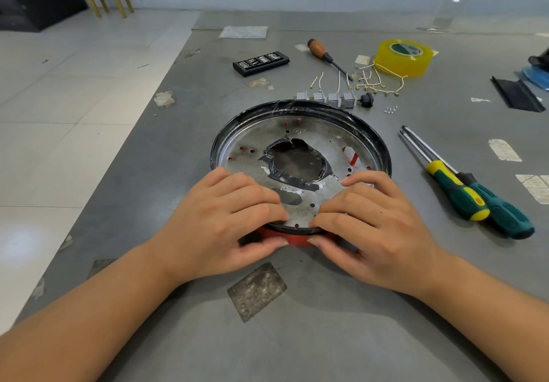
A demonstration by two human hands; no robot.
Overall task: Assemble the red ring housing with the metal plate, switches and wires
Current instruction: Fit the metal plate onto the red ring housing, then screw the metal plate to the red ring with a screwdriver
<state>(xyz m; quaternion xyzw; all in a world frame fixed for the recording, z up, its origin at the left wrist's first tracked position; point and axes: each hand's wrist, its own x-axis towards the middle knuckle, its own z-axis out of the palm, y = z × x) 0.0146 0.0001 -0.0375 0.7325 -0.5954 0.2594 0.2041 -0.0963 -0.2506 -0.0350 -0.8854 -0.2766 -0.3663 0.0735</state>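
The red ring housing [297, 237] with a black upper rim lies on the grey table, and the round metal plate [323, 141] with a taped central hole sits inside it. My left hand [225, 221] and my right hand [377, 221] both grip the near edge, fingers curled over the plate and thumbs against the red wall. Several grey switches [334, 98] stand in a row just beyond the far rim. Loose white wires [374, 83] with brass terminals lie behind them, and a small black plug part [367, 100] is to their right.
Two green-and-yellow screwdrivers [463, 191] lie right of the housing. A wood-handled screwdriver [323, 53], a yellow tape roll [402, 56], a black bit case [260, 62] and tiny screws [390, 110] sit at the back. The table's left edge drops to a tiled floor.
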